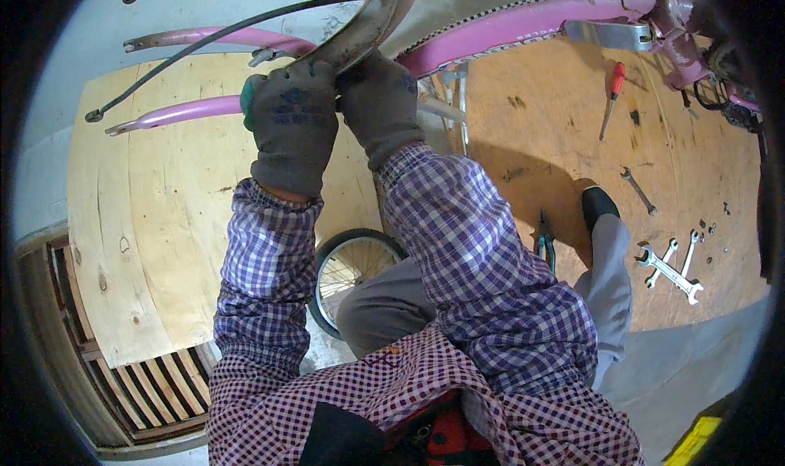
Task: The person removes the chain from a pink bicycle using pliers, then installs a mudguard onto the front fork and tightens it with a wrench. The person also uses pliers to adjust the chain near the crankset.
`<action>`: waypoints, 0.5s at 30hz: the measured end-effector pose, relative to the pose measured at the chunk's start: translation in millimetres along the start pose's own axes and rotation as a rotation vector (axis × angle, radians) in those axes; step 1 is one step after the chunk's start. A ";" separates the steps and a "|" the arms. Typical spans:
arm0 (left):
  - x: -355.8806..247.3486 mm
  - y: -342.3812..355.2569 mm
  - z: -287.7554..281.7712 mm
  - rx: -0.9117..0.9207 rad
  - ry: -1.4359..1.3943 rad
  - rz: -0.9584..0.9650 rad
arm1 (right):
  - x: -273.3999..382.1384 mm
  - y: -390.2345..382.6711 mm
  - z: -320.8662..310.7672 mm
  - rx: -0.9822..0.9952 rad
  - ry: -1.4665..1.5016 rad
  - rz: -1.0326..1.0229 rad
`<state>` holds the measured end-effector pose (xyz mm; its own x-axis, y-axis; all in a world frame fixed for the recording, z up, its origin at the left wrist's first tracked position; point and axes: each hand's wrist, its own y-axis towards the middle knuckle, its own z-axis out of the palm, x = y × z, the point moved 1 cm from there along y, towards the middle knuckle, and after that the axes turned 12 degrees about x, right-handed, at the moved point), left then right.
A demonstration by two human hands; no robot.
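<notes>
Both my hands wear grey work gloves and are raised close together at the top middle. My left hand (294,118) has its fingers curled at the lower end of a curved, worn metal mudguard (360,37). Right beside it, my right hand (380,110) is closed on the same end; the fingertips of both are hidden. A pink bicycle fork (192,110) points left, one leg passing behind my left hand. Above it arcs a thin dark rod (245,29) with a looped end. To the right stretches the pink bicycle frame (523,29).
On the brown board (523,131) at right lie a red-handled screwdriver (616,94), pliers (545,245), a spanner (638,190), crossed spanners (670,274) and small nuts. A spoked wheel (327,302) rests by my knee. Pale board (163,262) and wooden slats (151,392) are at left.
</notes>
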<state>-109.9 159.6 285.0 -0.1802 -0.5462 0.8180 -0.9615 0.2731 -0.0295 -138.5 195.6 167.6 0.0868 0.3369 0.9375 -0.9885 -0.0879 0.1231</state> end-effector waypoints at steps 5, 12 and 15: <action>-0.1 -0.6 -0.3 0.055 0.021 -0.009 | -3.8 -1.4 2.2 -0.017 0.058 -0.001; -2.8 -1.6 0.7 0.029 0.048 0.000 | -3.0 1.4 -6.6 0.001 -0.073 -0.119; -3.2 -2.8 0.7 -0.004 -0.005 0.010 | -6.5 4.2 -11.4 0.113 -0.012 -0.074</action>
<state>-106.7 160.1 282.1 -0.1909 -0.5476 0.8147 -0.9590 0.2813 -0.0355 -144.6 203.7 158.4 0.1614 0.3357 0.9280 -0.9592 -0.1679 0.2276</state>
